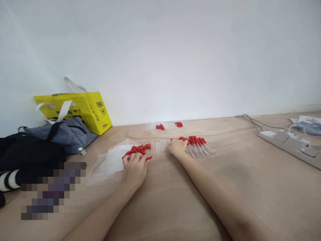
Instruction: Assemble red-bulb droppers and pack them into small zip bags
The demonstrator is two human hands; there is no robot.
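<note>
Red rubber bulbs [136,150] lie heaped on clear zip bags at the left of the work area. My left hand [135,167] reaches onto this heap with bent fingers, and one red bulb [149,158] pokes out beside the thumb. Thin clear tubes [158,149] lie side by side between the hands. My right hand [177,146] is closed at their right end; a speck of red shows by its fingertips, but what it grips is hidden. Just right of it, several clear droppers with red bulbs [197,140] lie fanned out on the table.
Near the wall, a clear bag [170,126] carries two small groups of red bulbs. Flat zip bags [110,164] lie at left. A yellow bag [96,115], a striped bag [71,134] and dark cloth stand far left. A power strip [291,145] with cables is at right.
</note>
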